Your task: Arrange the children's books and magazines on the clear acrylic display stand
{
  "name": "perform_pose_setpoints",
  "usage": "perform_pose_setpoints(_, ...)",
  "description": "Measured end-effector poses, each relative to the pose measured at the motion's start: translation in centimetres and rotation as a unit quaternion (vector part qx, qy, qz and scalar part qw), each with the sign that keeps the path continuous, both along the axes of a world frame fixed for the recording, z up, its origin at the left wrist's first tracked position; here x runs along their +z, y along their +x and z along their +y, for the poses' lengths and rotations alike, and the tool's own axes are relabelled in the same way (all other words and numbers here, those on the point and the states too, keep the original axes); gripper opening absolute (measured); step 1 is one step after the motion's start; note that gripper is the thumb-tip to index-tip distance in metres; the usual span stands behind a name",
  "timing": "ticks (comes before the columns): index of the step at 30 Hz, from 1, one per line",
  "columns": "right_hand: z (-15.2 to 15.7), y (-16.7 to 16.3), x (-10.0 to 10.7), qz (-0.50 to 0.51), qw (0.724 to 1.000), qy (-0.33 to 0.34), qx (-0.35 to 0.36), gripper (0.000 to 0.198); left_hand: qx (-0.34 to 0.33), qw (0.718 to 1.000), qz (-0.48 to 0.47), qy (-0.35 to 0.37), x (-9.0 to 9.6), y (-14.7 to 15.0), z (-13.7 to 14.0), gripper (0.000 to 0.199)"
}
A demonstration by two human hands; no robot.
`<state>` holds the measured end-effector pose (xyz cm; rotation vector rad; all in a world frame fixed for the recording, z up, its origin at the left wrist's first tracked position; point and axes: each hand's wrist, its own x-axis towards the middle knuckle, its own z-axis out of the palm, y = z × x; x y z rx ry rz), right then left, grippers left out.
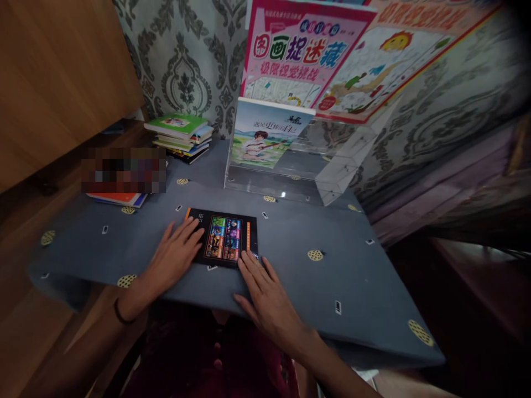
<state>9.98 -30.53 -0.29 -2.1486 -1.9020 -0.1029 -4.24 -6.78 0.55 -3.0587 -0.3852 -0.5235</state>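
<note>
A thin black book point(203, 235) with a grid of small colourful pictures on its cover lies flat near the table's front edge. My left hand point(178, 249) rests on its left side, palm down with the fingers stretched out. The fingertips of my right hand point(265, 287) touch the lower right corner, fingers extended and the thumb apart. Neither hand is wrapped round anything. Parts of the book's left edge and lower right corner are covered by my fingers.
A clear acrylic stand point(332, 171) at the back holds a blue-green book point(265, 135), a pink book point(298, 50) and another large picture book point(373, 72). Several books are stacked under a green book point(176, 125) at the back left. A blurred pile with a red book point(112, 197) lies nearer. A patterned cloth point(298, 237) covers the table.
</note>
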Motion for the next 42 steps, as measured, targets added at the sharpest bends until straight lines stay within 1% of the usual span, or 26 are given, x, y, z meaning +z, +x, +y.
perform_pose_setpoints(3, 0.2, 0.3, 0.4, 0.02, 1.0, 0.0, -0.005, 0.059, -0.085, 0.996, 0.009, 0.009, 0.3, 0.5, -1.7, 0.04)
perform_pose_setpoints(4, 0.3, 0.4, 0.5, 0.029, 1.0, 0.001, -0.005, 0.057, -0.106, 0.994, 0.017, 0.009, 0.3, 0.7, -2.2, 0.041)
perform_pose_setpoints(6, 0.5, 0.8, 0.9, 0.045, 0.999, 0.003, -0.003, 0.053, -0.124, 0.992, 0.031, 0.003, 0.3, 1.0, -2.9, 0.043)
perform_pose_setpoints(10, 1.0, 1.6, 1.4, 0.059, 0.998, 0.004, 0.0, 0.049, -0.125, 0.992, 0.03, -0.004, 0.0, 1.4, -3.0, 0.045)
perform_pose_setpoints(13, 1.3, 2.1, 1.6, 0.052, 0.999, 0.006, 0.004, 0.048, -0.117, 0.993, 0.021, 0.009, -0.3, 1.6, -2.7, 0.048)
perform_pose_setpoints(18, 1.6, 2.9, 1.7, 0.034, 0.999, 0.005, 0.021, 0.043, -0.122, 0.99, 0.018, 0.066, -0.2, 2.0, -2.8, 0.048)
perform_pose_setpoints(24, 2.3, 4.0, 0.8, 0.024, 0.998, 0.043, 0.051, 0.045, -0.147, 0.981, 0.019, 0.128, 0.1, 2.5, -3.1, 0.052)
perform_pose_setpoints(29, 3.7, 5.3, -0.1, 0.028, 0.993, 0.046, 0.107, 0.05, -0.136, 0.973, -0.006, 0.185, 0.8, 2.7, -3.4, 0.043)
perform_pose_setpoints(32, 4.3, 6.3, -0.1, 0.055, 0.991, 0.026, 0.123, 0.053, -0.141, 0.972, 0.007, 0.19, 1.4, 2.7, -3.4, 0.036)
perform_pose_setpoints(35, 4.4, 7.5, 0.5, 0.098, 0.985, -0.024, 0.141, 0.06, -0.141, 0.974, 0.014, 0.178, 1.7, 2.7, -3.2, 0.031)
perform_pose_setpoints(39, 5.0, 8.8, 1.9, 0.164, 0.971, -0.108, 0.14, 0.054, -0.141, 0.975, 0.005, 0.17, 1.4, 2.8, -3.2, 0.03)
perform_pose_setpoints(42, 6.5, 9.2, 2.8, 0.202, 0.958, -0.132, 0.154, 0.054, -0.139, 0.974, 0.0, 0.176, 1.1, 2.8, -3.3, 0.03)
